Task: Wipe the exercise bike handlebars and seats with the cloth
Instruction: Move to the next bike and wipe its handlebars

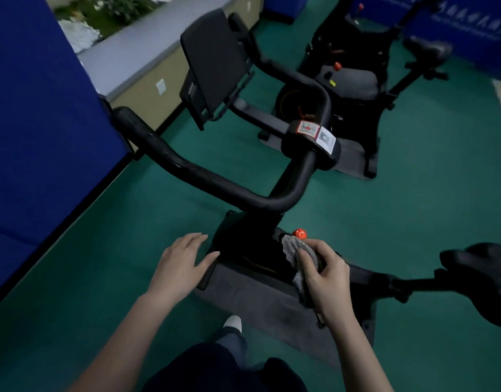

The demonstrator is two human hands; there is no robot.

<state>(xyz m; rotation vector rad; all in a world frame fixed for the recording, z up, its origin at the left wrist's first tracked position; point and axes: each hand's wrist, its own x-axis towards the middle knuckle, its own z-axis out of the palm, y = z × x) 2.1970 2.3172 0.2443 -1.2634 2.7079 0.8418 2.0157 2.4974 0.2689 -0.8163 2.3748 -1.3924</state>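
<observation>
The right hand (325,278) grips the grey cloth (290,247), with the fingers curled over the bunched fabric and the thumb laid across its front. The cloth sits low over the frame of the near exercise bike (260,295), just beside the orange knob (299,233) and below the handlebars (204,179); whether the cloth touches the frame cannot be determined. The left hand (181,267) is spread flat, palm down, fingers straight and slightly parted, and holds nothing. Its thumb tip lies at the edge of the bike frame; contact cannot be confirmed. The handlebars are black and curve from the left side to a central clamp bearing two labels (317,132). A dark screen panel (215,63) stands tilted above the bars. The near bike's seat (481,275) is at the right edge, well apart from both hands. A second bike (354,86) stands behind on the green floor (413,193), and a blue padded wall (31,123) runs along the left.
</observation>
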